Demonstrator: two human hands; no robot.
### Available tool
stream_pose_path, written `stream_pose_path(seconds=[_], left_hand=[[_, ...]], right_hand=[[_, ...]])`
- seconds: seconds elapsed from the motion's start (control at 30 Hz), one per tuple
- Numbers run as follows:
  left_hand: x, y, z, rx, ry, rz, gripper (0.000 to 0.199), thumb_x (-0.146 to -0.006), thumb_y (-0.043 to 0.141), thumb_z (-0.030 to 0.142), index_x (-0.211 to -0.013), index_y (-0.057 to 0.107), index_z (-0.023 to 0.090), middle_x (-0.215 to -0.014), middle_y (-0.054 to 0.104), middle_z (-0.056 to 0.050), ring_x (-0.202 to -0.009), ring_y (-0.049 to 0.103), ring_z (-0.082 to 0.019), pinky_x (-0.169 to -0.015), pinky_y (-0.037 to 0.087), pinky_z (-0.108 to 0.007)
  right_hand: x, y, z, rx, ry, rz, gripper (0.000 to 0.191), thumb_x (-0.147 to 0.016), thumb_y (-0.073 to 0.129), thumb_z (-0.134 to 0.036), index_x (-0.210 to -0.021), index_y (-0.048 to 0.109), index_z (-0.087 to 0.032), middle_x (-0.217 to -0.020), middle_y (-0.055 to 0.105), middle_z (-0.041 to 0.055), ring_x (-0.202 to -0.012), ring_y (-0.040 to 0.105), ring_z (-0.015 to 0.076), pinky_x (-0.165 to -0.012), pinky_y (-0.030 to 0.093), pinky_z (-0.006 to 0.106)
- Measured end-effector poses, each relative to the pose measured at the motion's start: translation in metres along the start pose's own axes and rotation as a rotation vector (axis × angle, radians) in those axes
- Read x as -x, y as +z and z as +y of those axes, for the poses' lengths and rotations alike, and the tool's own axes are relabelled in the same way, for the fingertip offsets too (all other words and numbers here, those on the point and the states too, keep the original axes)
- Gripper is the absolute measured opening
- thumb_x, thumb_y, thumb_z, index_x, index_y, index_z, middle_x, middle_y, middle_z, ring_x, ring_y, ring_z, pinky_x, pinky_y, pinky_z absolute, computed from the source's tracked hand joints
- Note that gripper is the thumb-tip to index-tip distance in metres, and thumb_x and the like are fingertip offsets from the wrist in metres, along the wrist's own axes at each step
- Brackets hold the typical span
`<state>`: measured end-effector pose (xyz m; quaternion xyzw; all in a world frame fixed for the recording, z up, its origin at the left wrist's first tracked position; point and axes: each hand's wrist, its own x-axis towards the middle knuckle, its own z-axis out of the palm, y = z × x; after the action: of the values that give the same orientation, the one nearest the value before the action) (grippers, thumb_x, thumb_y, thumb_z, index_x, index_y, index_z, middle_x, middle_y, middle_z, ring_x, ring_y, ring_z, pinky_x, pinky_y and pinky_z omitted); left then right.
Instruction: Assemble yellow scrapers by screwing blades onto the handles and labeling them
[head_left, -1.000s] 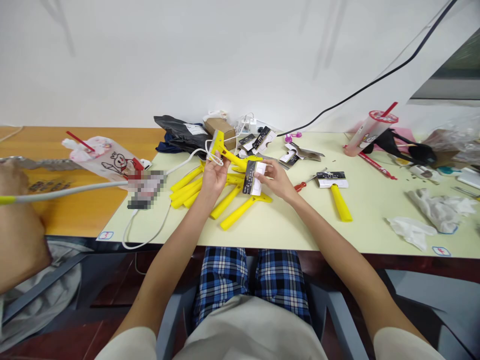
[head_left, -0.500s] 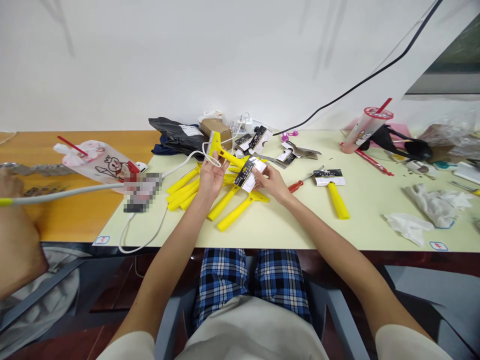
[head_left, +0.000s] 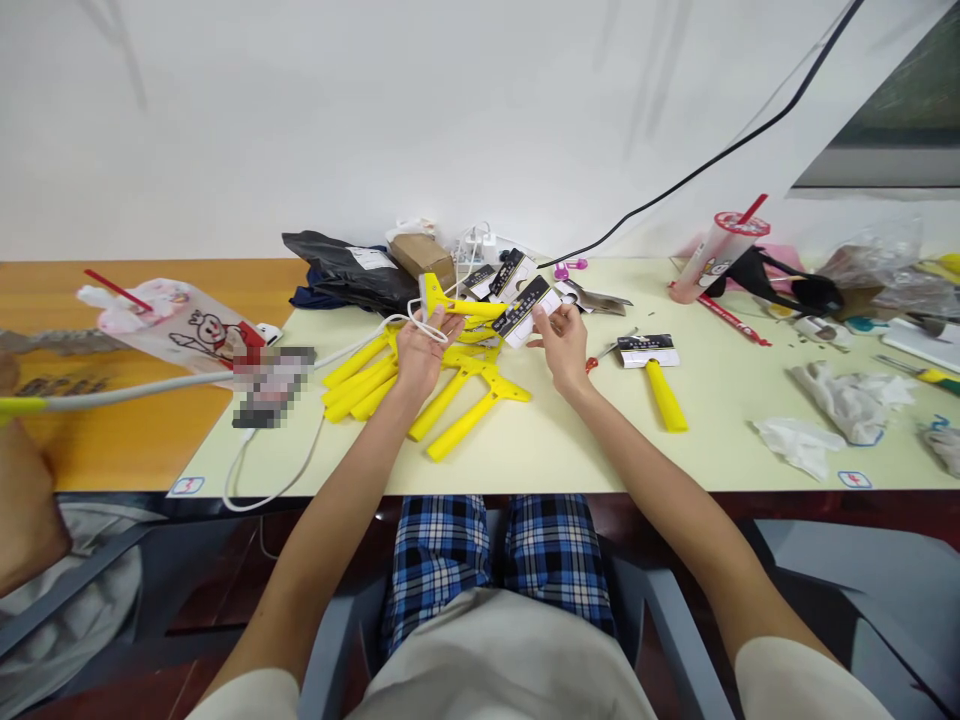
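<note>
Far left, well off the left grip: a co-worker's bare forearm (head_left: 26, 510) at the edge of an orange wood-grain counter (head_left: 127, 445), with a grey cable with a yellow end (head_left: 112, 393) running across it. Next, a clear plastic bag printed with a pink cartoon (head_left: 176, 330), then a pixelated, unreadable object (head_left: 271, 385).

Left grip (head_left: 420, 360): palm up, fingers curled, a thin white cord (head_left: 424, 325) looped near them. Just above its fingertips sits the head of a yellow plastic scraper (head_left: 457, 308). Contact is unclear, so I can't tell if the grip is closed on it.

Below and between the grips: a heap of yellow plastic scrapers (head_left: 457, 405) on a cream counter (head_left: 720, 450), handles splayed.

Right grip (head_left: 562, 345): narrow pinch, thumb and fingers on a black-and-white card label (head_left: 525, 312), which is held up off the heap and well apart from the left grip. The card is not on any scraper.

Right of the right grip: a red-handled screwdriver (head_left: 596, 362), then a yellow scraper handle (head_left: 666, 397) with a black card label (head_left: 649, 350) beside its head. Farther right, a clear cup with a red straw (head_left: 720, 255) and crumpled white gloves (head_left: 847, 402).
</note>
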<state>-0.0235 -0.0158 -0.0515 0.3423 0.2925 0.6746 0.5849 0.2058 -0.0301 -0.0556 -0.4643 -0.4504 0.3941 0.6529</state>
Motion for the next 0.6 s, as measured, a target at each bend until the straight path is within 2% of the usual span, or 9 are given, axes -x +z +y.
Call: stream_pose_path(seconds=[0.17,0.4,0.5,0.6], left_hand=[[0.005,0.006,0.001,-0.067,-0.023,0.008,0.036,-0.084,0.098,0.033,-0.098,0.067,0.02,-0.101,0.086,-0.008,-0.12,0.083,-0.029,-0.12,0.06,-0.052],[0.004,0.001,0.0,-0.116,-0.052,-0.017,0.037,-0.083,0.097,0.034,-0.102,0.07,0.017,-0.102,0.085,-0.01,-0.112,0.086,-0.03,-0.115,0.063,-0.052],[0.004,0.001,-0.001,-0.136,-0.076,-0.035,0.037,-0.085,0.097,0.035,-0.102,0.07,0.016,-0.102,0.085,-0.01,-0.112,0.086,-0.03,-0.115,0.063,-0.052],[0.005,0.001,-0.001,-0.155,-0.078,-0.056,0.036,-0.085,0.096,0.036,-0.101,0.072,0.016,-0.103,0.085,-0.01,-0.108,0.086,-0.03,-0.114,0.065,-0.052]], right_hand=[[-0.003,-0.003,0.001,0.024,-0.013,0.024,0.065,-0.082,0.083,-0.08,-0.109,0.056,-0.028,-0.1,0.075,0.0031,-0.087,0.074,0.0206,-0.06,0.063,0.028],[-0.004,-0.007,0.007,0.071,-0.048,-0.034,0.075,-0.09,0.069,-0.088,-0.135,0.066,-0.028,-0.105,0.078,0.0056,-0.082,0.071,0.0211,-0.063,0.056,0.03],[-0.006,-0.008,0.011,0.08,-0.066,-0.037,0.077,-0.092,0.067,-0.087,-0.14,0.068,-0.027,-0.107,0.08,0.0067,-0.087,0.073,0.0236,-0.07,0.059,0.034],[-0.007,-0.008,0.015,0.1,-0.084,-0.037,0.076,-0.096,0.065,-0.084,-0.143,0.069,-0.026,-0.114,0.081,0.0087,-0.098,0.076,0.0278,-0.085,0.063,0.04]])
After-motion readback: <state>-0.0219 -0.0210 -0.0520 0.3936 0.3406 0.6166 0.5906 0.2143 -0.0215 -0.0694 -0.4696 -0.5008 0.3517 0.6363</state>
